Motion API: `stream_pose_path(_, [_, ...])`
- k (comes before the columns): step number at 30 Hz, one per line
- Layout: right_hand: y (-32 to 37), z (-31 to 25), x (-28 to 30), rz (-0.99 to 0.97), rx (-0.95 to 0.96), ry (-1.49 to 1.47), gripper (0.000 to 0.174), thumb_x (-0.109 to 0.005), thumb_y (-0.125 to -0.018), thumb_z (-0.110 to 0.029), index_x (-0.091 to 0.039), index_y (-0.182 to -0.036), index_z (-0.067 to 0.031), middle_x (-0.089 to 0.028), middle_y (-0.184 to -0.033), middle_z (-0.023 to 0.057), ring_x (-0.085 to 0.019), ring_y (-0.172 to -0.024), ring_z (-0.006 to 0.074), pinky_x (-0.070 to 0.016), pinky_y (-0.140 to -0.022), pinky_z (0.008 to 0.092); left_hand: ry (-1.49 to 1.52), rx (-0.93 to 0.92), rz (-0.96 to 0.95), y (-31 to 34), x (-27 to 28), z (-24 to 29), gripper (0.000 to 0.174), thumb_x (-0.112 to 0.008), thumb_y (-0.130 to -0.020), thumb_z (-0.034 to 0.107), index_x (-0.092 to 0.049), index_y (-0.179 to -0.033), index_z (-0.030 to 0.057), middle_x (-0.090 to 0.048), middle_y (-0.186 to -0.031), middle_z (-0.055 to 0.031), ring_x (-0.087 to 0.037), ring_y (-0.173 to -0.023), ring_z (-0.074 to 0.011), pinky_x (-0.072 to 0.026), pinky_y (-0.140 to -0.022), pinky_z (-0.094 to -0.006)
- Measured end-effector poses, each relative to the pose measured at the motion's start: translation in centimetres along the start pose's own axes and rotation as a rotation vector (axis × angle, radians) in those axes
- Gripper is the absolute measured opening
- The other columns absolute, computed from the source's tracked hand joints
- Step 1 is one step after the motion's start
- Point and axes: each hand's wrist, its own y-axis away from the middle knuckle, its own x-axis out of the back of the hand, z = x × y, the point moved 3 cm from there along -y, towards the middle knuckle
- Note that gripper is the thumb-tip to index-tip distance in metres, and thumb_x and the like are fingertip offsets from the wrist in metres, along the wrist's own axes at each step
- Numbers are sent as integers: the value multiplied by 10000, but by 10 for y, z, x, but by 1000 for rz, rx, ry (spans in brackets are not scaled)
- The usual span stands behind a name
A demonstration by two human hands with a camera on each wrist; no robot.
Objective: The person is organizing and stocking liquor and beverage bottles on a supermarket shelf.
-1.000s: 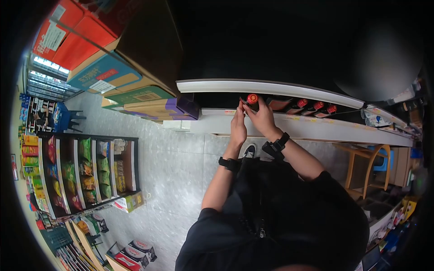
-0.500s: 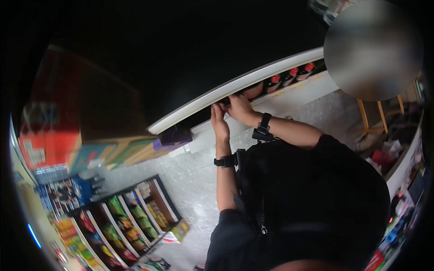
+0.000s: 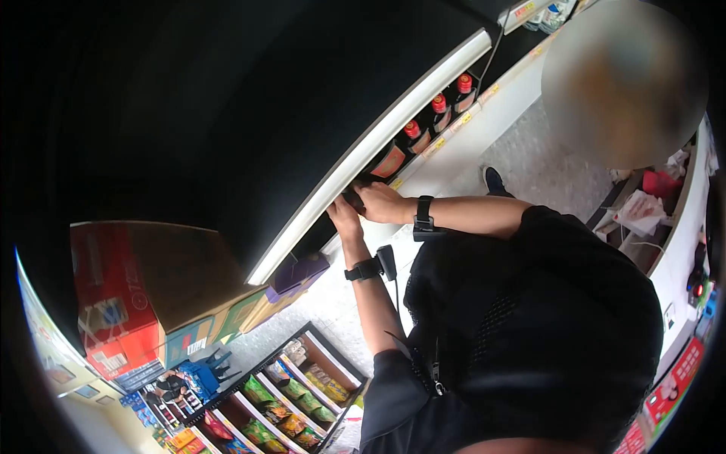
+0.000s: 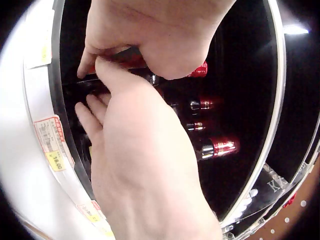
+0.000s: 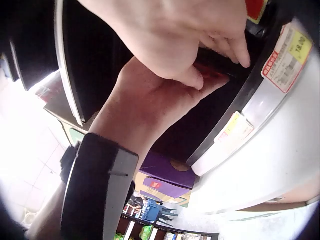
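Observation:
At the shelf, both hands reach in under its white upper edge. In the head view my right hand [image 3: 382, 203] is bent over a dark bottle, mostly hidden; its reddish label [image 4: 131, 61] shows under that hand in the left wrist view. My left hand [image 3: 345, 219] is beside it, fingers extended; in the left wrist view the left thumb lies just below the right hand [image 4: 155, 35]. In the right wrist view the left hand [image 5: 160, 92] lies under my right hand [image 5: 170, 30], fingers against the dark, reddish thing. Red-capped bottles [image 3: 439, 104] stand farther along.
Price tags [image 4: 52, 140] line the shelf's front. Stacked cartons [image 3: 181, 280] stand at the shelf's left end, with a purple box [image 3: 297, 274] beside them. A snack rack [image 3: 272, 401] is at the lower left. A blurred round patch covers the upper right.
The red-capped bottle seen upright between the hands is now mostly hidden under the shelf edge. Both hands have moved in to the shelf, and the head view has rotated.

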Motion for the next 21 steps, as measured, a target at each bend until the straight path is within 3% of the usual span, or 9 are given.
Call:
stream_pose_path(1, [2, 4, -1, -68, -56, 22, 663, -637, -769, -164, -378, -1327, 82, -657, -880, 264, -649, -816, 408, -527, -733, 476, 105, -28, 84, -7, -3, -5, 507, -429, -1006, 366, -295, -1416, 99, -511, -1253, -112, -566, -1037, -179, -511, -789, -307])
stream_pose_path(2, [3, 6, 1, -64, -60, 20, 663, -637, -769, -164, -378, -1327, 82, -657, -880, 264, -649, -816, 408, -527, -733, 476, 102, -28, 79, -13, -3, -9, 507, -429, -1006, 366, -295, -1416, 99, -511, -1253, -112, -566, -1037, -179, -511, -789, -307])
stream_pose_path(4, [7, 8, 2, -179, -23, 30, 540, -644, -818, -248, -487, -1253, 31, -661, -974, 227, -621, -951, 383, -477, -863, 460, 122, 6, 8, -28, 1, -11, 500, -406, -1014, 345, -278, -1433, 104, -418, -1373, -140, -482, -1214, -235, -492, -910, -399])
stream_pose_path(5, [10, 6, 12, -176, -26, 31, 540, -644, -818, -248, -487, -1253, 31, -661, -974, 227, -621, -951, 383, -477, -863, 460, 140, 50, 25, -32, 3, -12, 490, -436, -1006, 313, -293, -1428, 109, -360, -1426, -135, -406, -1293, -247, -466, -950, -461])
stream_pose_path(6, [14, 3, 22, -220, -17, -3, 528, -648, -820, -264, -511, -1237, 29, -661, -987, 227, -624, -956, 378, -480, -866, 448, 140, 50, 20, -44, 10, -21, 490, -436, -1006, 313, -293, -1428, 109, -360, -1426, -135, -406, -1292, -247, -466, -950, -461])
stream_pose_path(8, [22, 5, 37, -256, -15, -34, 517, -653, -822, -280, -536, -1221, 27, -662, -999, 228, -627, -961, 374, -483, -870, 436, -25, -160, -101, -68, 16, -35, 497, -495, -984, 275, -315, -1416, 108, -348, -1440, -123, -378, -1313, -248, -434, -983, -475])
stream_pose_path(12, [36, 17, 61, -312, 11, -139, 485, -680, -803, -275, -582, -1160, 38, -661, -1023, 232, -633, -1013, 337, -497, -882, 382, 139, -278, -140, -106, 31, -65, 409, -554, -954, 215, -459, -1333, 96, -481, -1346, -111, -472, -1235, -266, -429, -993, -438])
stream_pose_path(13, [38, 18, 67, -328, 10, -142, 483, -685, -801, -272, -585, -1158, 37, -662, -1026, 230, -634, -1013, 332, -500, -880, 379, 172, -377, -174, -107, 28, -63, 359, -574, -938, 225, -534, -1257, 64, -556, -1262, -106, -525, -1174, -257, -432, -994, -391])
stream_pose_path(21, [45, 31, 78, -334, -20, -208, 482, -692, -811, -288, -578, -1168, 15, -659, -1056, 202, -641, -1007, 308, -503, -883, 370, 235, -297, -203, -104, 20, -73, 360, -578, -935, 229, -538, -1250, 59, -559, -1256, -106, -528, -1167, -252, -431, -994, -384])
